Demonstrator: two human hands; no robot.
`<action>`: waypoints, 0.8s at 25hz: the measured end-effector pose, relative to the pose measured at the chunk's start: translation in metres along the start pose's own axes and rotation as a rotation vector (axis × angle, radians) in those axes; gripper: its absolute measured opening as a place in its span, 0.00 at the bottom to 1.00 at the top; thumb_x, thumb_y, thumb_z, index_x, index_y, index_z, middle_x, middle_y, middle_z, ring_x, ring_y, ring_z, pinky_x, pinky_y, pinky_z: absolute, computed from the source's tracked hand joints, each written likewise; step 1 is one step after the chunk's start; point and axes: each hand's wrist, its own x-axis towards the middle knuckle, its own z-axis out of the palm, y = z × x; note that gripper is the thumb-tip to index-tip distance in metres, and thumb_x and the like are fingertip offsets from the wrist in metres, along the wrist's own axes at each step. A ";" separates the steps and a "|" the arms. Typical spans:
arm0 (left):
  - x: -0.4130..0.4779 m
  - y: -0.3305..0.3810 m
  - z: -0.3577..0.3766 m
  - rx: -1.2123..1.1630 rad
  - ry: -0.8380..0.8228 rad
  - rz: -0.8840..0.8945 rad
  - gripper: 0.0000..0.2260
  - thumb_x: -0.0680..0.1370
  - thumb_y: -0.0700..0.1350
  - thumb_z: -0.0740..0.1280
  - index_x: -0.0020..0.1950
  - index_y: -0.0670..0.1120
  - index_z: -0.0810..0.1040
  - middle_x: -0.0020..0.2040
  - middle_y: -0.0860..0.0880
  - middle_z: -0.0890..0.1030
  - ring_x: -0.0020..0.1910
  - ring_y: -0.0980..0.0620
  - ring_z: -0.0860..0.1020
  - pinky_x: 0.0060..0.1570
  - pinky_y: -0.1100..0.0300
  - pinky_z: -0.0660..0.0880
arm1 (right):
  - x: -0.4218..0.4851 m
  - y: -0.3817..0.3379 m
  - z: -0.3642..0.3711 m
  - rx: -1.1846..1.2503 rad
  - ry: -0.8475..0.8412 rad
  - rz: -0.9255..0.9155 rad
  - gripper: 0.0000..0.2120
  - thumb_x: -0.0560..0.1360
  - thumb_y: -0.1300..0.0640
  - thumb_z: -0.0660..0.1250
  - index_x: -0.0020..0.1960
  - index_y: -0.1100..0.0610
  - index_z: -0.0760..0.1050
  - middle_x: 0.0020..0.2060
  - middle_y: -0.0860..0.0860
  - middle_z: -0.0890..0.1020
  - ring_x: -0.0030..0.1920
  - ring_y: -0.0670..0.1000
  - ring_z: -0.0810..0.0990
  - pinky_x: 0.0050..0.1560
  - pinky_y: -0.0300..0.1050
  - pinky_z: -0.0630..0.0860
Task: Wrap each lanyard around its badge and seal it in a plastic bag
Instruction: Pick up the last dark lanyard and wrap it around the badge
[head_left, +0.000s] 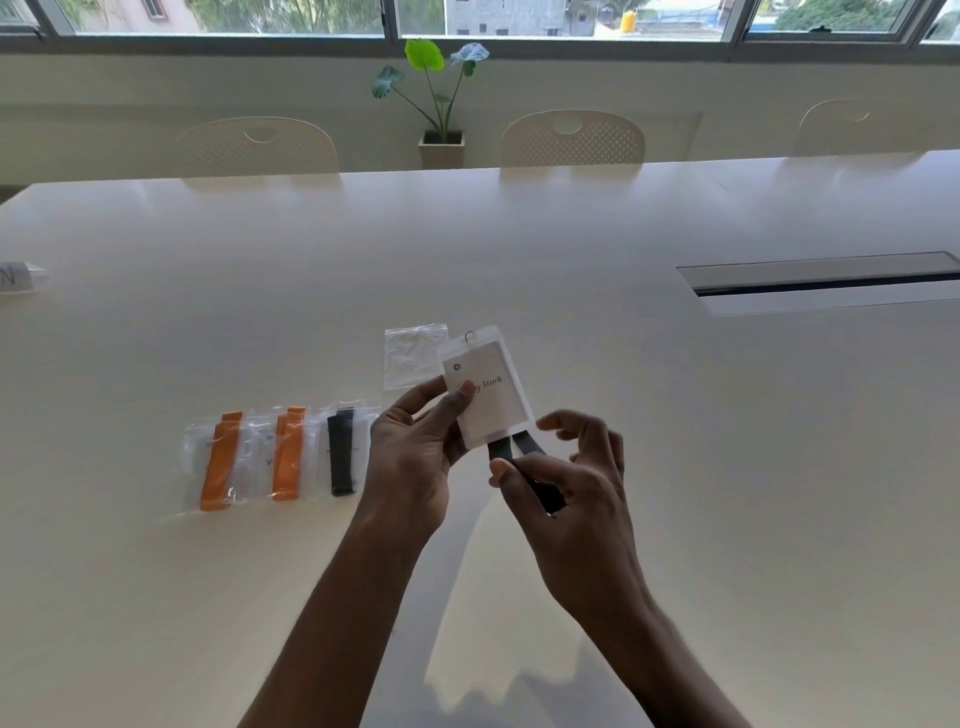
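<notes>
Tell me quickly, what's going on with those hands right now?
Left hand holds badge up. Right hand pinches its dark lanyard, not yet wrapped. Three bagged badges done; empty bag waiting behind. Nothing in the way.

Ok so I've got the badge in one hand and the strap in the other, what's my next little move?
Probably bring the dark lanyard up across the badge for a first turn: it hangs loose below the badge, pinched by your right hand, while your left hand steadies the badge.

Bright window (291, 15) backlight, soft arm shadows on table (519, 234) (edges bowed w/ wide-angle)
</notes>
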 end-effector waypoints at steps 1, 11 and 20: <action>0.000 0.001 0.000 0.017 -0.008 0.014 0.20 0.69 0.43 0.76 0.61 0.43 0.82 0.49 0.43 0.89 0.50 0.44 0.88 0.51 0.45 0.86 | 0.002 -0.001 -0.002 0.002 -0.010 -0.014 0.13 0.78 0.42 0.70 0.42 0.47 0.87 0.66 0.42 0.71 0.71 0.43 0.63 0.61 0.29 0.67; -0.013 -0.005 0.003 0.308 -0.172 0.114 0.19 0.70 0.51 0.75 0.59 0.46 0.84 0.54 0.43 0.89 0.55 0.41 0.87 0.55 0.47 0.83 | 0.037 0.004 -0.027 0.462 -0.140 -0.096 0.18 0.76 0.71 0.62 0.54 0.58 0.87 0.54 0.46 0.86 0.59 0.49 0.84 0.57 0.37 0.79; -0.027 -0.012 0.002 0.328 -0.298 0.002 0.21 0.71 0.51 0.75 0.61 0.45 0.84 0.53 0.42 0.89 0.52 0.45 0.88 0.44 0.61 0.83 | 0.089 0.016 -0.042 0.233 0.017 -0.131 0.11 0.75 0.64 0.77 0.56 0.54 0.88 0.49 0.44 0.88 0.52 0.45 0.85 0.59 0.43 0.81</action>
